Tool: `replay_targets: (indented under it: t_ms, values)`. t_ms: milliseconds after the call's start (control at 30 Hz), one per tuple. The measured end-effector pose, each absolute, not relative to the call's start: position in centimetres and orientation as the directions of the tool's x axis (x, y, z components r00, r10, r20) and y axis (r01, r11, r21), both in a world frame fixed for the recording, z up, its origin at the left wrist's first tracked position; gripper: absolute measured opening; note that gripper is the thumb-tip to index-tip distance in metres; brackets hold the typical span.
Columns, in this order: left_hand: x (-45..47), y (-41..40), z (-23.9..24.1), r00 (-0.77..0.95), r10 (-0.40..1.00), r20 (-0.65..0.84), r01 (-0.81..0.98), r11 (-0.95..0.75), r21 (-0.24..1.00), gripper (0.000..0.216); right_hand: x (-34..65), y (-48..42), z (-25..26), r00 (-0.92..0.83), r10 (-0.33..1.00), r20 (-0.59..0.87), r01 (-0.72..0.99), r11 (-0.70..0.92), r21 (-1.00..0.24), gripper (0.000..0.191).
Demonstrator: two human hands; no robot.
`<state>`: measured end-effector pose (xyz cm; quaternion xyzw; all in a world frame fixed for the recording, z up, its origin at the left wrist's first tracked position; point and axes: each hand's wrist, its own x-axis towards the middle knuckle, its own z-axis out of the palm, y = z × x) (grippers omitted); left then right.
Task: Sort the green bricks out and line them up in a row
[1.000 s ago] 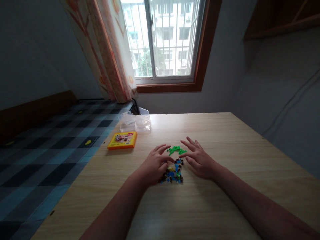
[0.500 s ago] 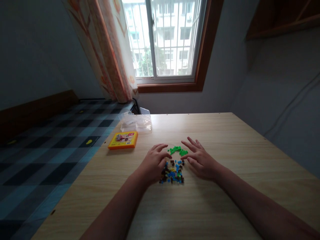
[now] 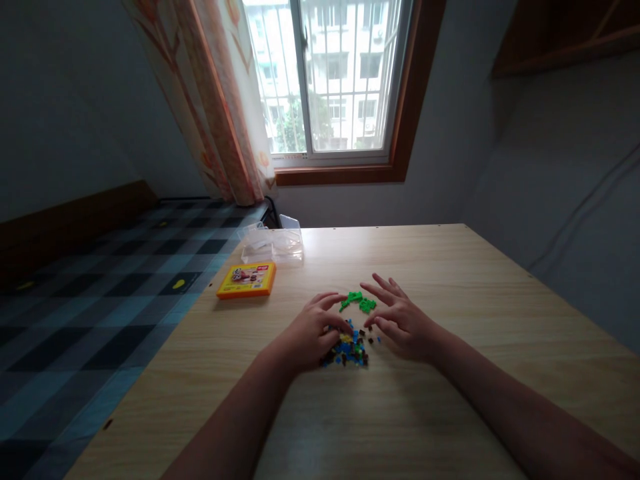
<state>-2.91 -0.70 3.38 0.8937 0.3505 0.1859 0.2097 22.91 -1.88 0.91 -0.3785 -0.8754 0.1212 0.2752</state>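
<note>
Pale wood table (image 3: pixel 390 427), no raised rim visible; a flicked part could skid off; clear plastic case (image 3: pixel 273 252) and yellow box (image 3: pixel 247 280) sit at its far left, well apart from the hands; left hand (image 3: pixel 317 330) curled over the left of the mixed brick pile (image 3: pixel 347 350), can't tell if it's pinching anything; covered bricks could scatter if it sweeps blind; right hand (image 3: pixel 400 323) open, fingers spread, nothing seen in it; green bricks (image 3: pixel 367 305) just beyond the pile, dragging fingertips could mix them in; loose blue piece (image 3: pixel 379 340) beside right hand, easily knocked
</note>
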Motion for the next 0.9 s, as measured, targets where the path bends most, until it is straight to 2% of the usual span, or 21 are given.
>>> replay_targets:
  t_ms: [167,400,700,900]
  values:
    - [-3.0,-1.1,3.8,0.761,0.631,0.154,0.483,-0.708,0.515,0.04,22.6,-2.3,2.0,-0.568,0.645,0.512,0.484,0.764,-0.426,0.029]
    - [-2.7,-1.4,3.8,0.79,0.594,0.151,0.473,-0.748,0.465,0.036,21.6,-3.4,2.4,-0.669,0.611,0.424,0.426,0.782,-0.455,0.017]
    - [-3.5,-0.9,4.2,0.721,0.683,0.115,0.585,-0.69,0.426,0.027,21.6,-3.6,2.2,-0.713,0.59,0.379,0.415,0.79,-0.451,0.024]
    - [-3.4,-0.9,4.2,0.727,0.67,0.149,0.558,-0.703,0.44,0.022,21.5,-3.8,2.2,-0.742,0.573,0.349,0.415,0.8,-0.433,0.024]
